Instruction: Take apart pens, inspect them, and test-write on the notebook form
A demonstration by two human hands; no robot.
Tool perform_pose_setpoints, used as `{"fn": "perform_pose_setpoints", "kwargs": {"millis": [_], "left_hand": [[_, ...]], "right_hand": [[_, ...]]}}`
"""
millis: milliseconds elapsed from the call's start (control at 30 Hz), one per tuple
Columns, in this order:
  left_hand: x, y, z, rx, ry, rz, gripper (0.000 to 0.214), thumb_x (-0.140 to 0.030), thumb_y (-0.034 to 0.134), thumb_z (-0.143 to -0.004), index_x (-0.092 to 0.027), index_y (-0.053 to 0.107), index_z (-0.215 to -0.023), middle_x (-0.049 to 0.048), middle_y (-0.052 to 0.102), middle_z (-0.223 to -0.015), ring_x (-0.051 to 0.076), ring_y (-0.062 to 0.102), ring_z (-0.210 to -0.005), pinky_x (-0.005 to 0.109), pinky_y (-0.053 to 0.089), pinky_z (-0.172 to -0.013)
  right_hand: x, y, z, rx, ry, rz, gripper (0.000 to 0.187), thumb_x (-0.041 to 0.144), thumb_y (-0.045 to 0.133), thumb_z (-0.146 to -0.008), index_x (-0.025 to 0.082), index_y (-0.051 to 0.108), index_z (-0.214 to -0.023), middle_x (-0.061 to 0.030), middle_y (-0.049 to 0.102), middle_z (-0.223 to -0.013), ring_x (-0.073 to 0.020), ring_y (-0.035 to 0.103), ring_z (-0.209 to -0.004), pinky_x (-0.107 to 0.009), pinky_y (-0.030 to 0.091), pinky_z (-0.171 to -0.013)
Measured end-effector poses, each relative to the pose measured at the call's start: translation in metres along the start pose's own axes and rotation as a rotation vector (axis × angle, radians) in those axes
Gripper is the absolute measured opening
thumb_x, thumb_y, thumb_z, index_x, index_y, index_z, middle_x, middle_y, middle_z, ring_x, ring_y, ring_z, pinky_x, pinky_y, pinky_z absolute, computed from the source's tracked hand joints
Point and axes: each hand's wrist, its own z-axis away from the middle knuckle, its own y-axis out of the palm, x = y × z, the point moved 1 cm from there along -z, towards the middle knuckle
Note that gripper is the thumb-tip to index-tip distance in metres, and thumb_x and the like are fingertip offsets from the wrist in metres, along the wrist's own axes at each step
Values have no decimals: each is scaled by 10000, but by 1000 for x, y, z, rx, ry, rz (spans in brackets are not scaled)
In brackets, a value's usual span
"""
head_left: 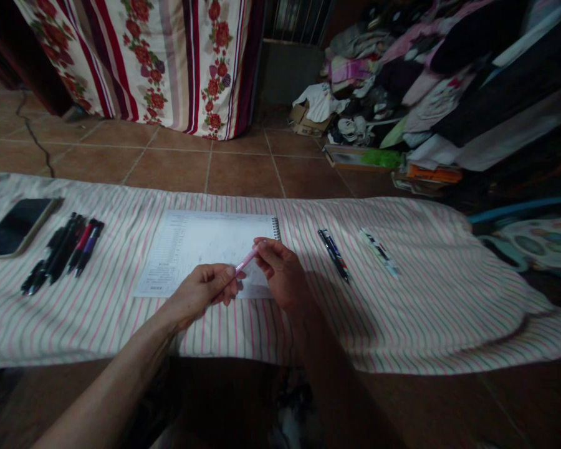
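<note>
Both hands hold one pink pen (pixel 246 260) over a spiral notebook (pixel 201 243) that lies open on a striped cloth (pixel 402 312). My left hand (pixel 204 292) pinches the pen's lower end. Fingers of my right hand (pixel 280 269) are closed on its upper end. A row of several dark pens (pixel 63 251) lies to the left of the notebook. To the notebook's right lie a dark blue pen (pixel 334 253) and, further right, a pale patterned pen (pixel 379 251).
A phone (pixel 15 227) lies face up at the cloth's far left. Beyond the cloth is brown tiled floor (pixel 177 168), a floral striped bedspread (pixel 159 62) and a heap of clothes and boxes (pixel 393 81) at the back right.
</note>
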Motion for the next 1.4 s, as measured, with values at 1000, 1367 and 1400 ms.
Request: {"fn": "perform_pose_setpoints", "kwargs": {"millis": [1000, 1367, 1400], "left_hand": [[3, 8, -3, -143, 39, -41, 376, -479, 645, -698, -112, 631, -779, -18, 520, -566, 59, 395, -474, 225, 281, -482], [3, 5, -1, -188, 59, -133, 350, -454, 615, -722, -111, 632, -790, -29, 467, -545, 70, 363, -480, 235, 260, -463], [4, 5, -1, -192, 59, -140, 352, -457, 616, -721, -112, 633, -787, -29, 465, -542, 71, 363, -480, 233, 262, -461]], "right_hand": [[-1, -10, -3, 13, -17, 7, 245, 353, 780, -556, 232, 742, -766, -9, 708, -862, -140, 602, -856, -270, 467, -802], [-2, -10, -5, 2, -61, 9, 231, 360, 783, -533, 215, 739, -708, -25, 703, -814, -148, 596, -796, -295, 467, -789], [-2, -10, -5, 0, -59, 8, 234, 363, 786, -527, 216, 738, -702, -24, 702, -810, -148, 595, -796, -294, 469, -787]]}}
